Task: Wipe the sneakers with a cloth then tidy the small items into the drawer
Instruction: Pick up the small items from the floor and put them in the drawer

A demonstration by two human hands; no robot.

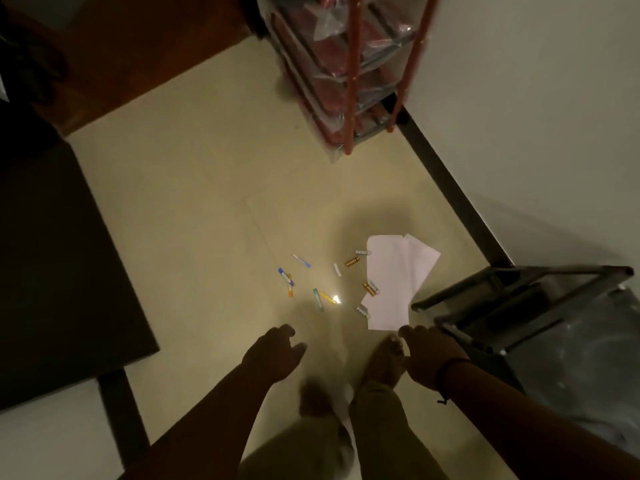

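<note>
Several small items lie scattered on the pale floor: a blue-and-white tube [286, 276], a green stick [317, 300], a yellow one [327, 297], two brown vials [352, 261] [370, 288] and small white pieces. A white sheet of paper [394, 282] lies beside them. My left hand [273, 353] hovers low above the floor, fingers loosely curled, holding nothing. My right hand [427, 356] hangs near the paper's near corner, fingers curled down; nothing shows in it. My bare feet [384, 362] stand just behind the items. No sneakers or cloth can be made out.
A red-framed shoe rack [349, 74] with plastic-wrapped shelves stands at the far wall. A dark metal frame [512, 306] with a plastic-covered surface sits at the right. A dark table [52, 254] fills the left. A black skirting strip [450, 188] runs along the white wall.
</note>
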